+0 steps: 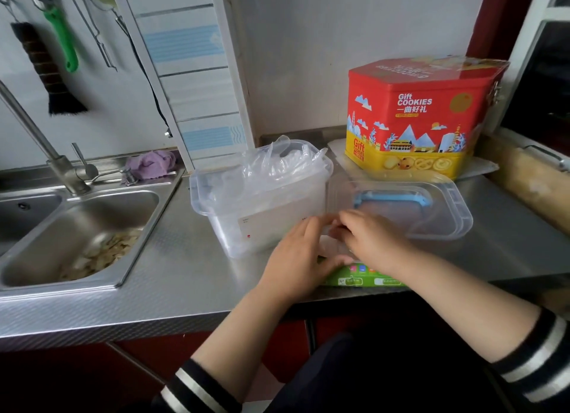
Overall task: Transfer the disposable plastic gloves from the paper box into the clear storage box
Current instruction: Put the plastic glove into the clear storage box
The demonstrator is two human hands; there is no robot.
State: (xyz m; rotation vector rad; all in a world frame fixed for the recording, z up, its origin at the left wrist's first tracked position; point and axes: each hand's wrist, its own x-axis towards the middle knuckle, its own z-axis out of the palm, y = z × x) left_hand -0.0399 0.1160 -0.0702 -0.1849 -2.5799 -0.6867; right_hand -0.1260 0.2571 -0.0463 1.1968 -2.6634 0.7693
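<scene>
Gloves [271, 168], a good bunch of them, already sit in the clear box [262, 215], crumpled and poking up above its rim, so the transfer looks partly done, maybe well along. More are coming: both hands work over the green paper box [361, 276] at the front edge of the counter [172, 276], just in front of the clear box. Left hand [296, 258] lies over the paper box's left end, fingers fairly straight and close together, thumb along the box top. Right hand [367, 243] has fingers curled down onto a thin clear wad at the box opening; looks like a pinch on gloves, blurry though. How many remain inside the paper box cannot be told. Lid [431, 209] with a blue handle lies off to the right, touching nothing in the hands, so closing is still left. Gloves look thin, see-through, wrinkly, floppy.
</scene>
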